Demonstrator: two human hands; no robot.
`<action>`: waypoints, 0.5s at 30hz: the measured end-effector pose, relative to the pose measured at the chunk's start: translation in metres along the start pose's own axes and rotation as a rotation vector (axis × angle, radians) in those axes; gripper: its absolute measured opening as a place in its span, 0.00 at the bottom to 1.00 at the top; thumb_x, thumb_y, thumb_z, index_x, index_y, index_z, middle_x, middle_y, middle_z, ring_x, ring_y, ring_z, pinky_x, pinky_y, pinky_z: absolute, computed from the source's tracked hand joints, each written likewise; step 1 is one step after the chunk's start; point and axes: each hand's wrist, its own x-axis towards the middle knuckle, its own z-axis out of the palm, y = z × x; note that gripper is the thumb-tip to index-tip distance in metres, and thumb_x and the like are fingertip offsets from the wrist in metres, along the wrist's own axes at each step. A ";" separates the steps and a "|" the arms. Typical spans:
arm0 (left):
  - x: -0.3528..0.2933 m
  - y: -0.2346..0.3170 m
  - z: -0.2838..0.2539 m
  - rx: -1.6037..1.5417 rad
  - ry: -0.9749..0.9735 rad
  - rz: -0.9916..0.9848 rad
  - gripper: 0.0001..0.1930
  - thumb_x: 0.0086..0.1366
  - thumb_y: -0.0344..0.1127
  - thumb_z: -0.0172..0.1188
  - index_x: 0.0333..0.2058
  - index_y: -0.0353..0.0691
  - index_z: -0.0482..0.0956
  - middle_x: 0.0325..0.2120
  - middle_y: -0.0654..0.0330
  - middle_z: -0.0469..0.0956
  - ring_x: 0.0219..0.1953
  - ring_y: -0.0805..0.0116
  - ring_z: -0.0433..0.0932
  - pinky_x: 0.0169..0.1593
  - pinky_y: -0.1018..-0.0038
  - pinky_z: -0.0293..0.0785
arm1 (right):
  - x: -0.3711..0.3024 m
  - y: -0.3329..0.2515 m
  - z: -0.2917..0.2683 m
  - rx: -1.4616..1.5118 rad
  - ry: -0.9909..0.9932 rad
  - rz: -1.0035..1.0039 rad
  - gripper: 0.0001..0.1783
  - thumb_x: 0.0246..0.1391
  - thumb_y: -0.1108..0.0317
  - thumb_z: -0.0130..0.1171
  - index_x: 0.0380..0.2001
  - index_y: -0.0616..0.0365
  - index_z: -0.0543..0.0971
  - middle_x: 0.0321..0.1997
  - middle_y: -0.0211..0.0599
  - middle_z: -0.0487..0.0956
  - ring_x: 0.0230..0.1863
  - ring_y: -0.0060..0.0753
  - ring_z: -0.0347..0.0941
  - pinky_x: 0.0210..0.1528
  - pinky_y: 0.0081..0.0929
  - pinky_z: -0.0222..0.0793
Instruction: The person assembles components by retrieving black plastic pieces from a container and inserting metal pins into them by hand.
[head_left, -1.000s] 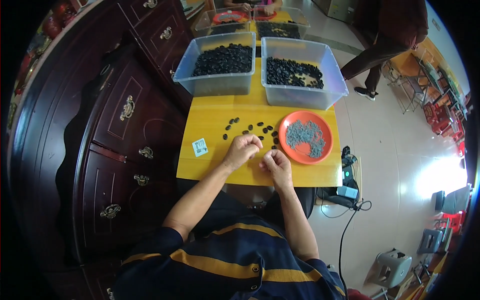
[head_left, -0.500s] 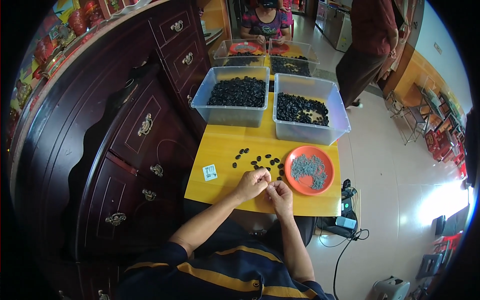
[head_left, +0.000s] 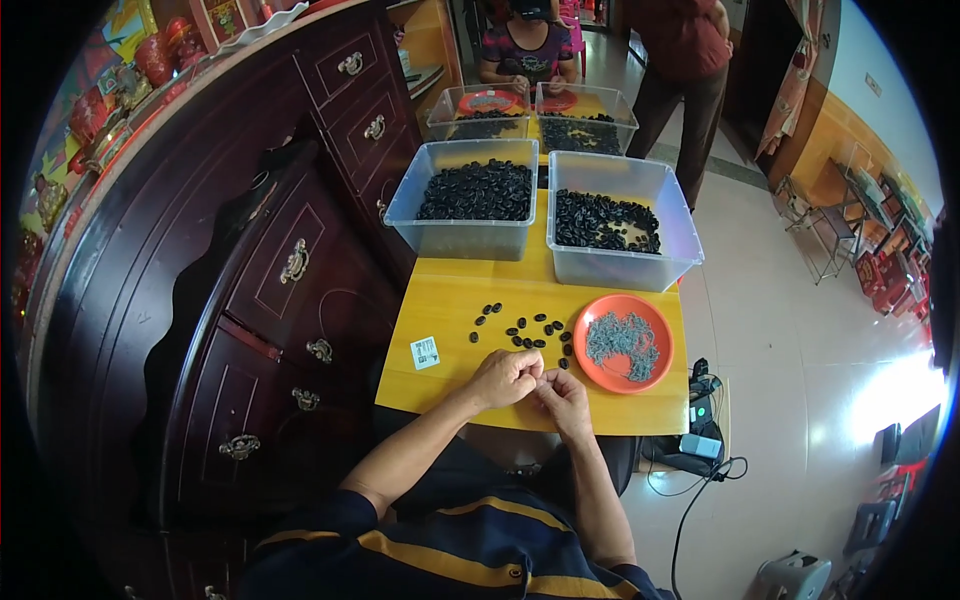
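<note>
My left hand [head_left: 507, 378] and my right hand [head_left: 563, 400] meet fingertip to fingertip above the table's near part. Both are closed in a pinch; whatever lies between the fingers is too small and covered to make out. Just beyond them, several small black oval pieces [head_left: 526, 342] are scattered on the yellow table [head_left: 460, 285]. Right of my hands stands an orange-red plate [head_left: 660, 372] bearing a heap of tiny grey pieces [head_left: 622, 345]. A white printed label [head_left: 425, 353] lies flat on the table to the left.
Two clear plastic bins, a left one [head_left: 455, 240] and a right one [head_left: 620, 268], hold many black pieces. Dark wooden cabinets [head_left: 270, 330] flank the left side. Across the table a person [head_left: 530, 55] sits behind more bins; another person [head_left: 680, 50] stands. Cables [head_left: 690, 510] lie at lower right.
The view has shifted slightly. My hands stay pinched together, with small finger movements. The standing person has moved left, behind the right bin.
</note>
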 end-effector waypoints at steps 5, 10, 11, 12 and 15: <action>-0.001 0.004 -0.006 0.052 -0.087 0.010 0.06 0.53 0.26 0.54 0.31 0.39 0.73 0.16 0.58 0.73 0.19 0.65 0.74 0.28 0.68 0.69 | 0.000 0.005 -0.005 -0.026 -0.041 0.007 0.08 0.63 0.67 0.60 0.37 0.60 0.78 0.28 0.20 0.75 0.28 0.12 0.69 0.32 0.14 0.64; -0.001 0.011 -0.009 0.027 -0.151 0.013 0.06 0.56 0.24 0.55 0.34 0.38 0.74 0.16 0.60 0.73 0.18 0.69 0.73 0.26 0.72 0.68 | -0.004 -0.005 -0.004 0.193 -0.071 0.068 0.07 0.63 0.68 0.59 0.36 0.60 0.78 0.28 0.24 0.77 0.28 0.14 0.71 0.32 0.15 0.67; -0.002 0.007 -0.007 -0.054 -0.101 0.032 0.06 0.58 0.24 0.56 0.35 0.37 0.76 0.16 0.61 0.74 0.18 0.72 0.72 0.25 0.74 0.67 | -0.003 -0.007 -0.005 0.200 -0.067 0.064 0.07 0.63 0.68 0.59 0.36 0.60 0.78 0.28 0.24 0.77 0.28 0.14 0.71 0.32 0.15 0.67; -0.003 0.006 -0.005 -0.137 -0.050 0.050 0.06 0.59 0.24 0.57 0.35 0.37 0.77 0.17 0.62 0.75 0.18 0.76 0.72 0.24 0.76 0.67 | -0.003 -0.009 -0.005 0.268 -0.070 0.101 0.06 0.62 0.68 0.59 0.35 0.59 0.78 0.28 0.25 0.77 0.27 0.15 0.71 0.32 0.15 0.68; -0.005 0.005 -0.006 -0.044 -0.011 0.112 0.04 0.60 0.25 0.60 0.35 0.36 0.80 0.19 0.64 0.77 0.19 0.81 0.71 0.24 0.79 0.66 | -0.003 -0.011 -0.005 0.383 -0.076 0.147 0.05 0.62 0.69 0.59 0.34 0.58 0.77 0.27 0.27 0.77 0.26 0.17 0.72 0.32 0.16 0.69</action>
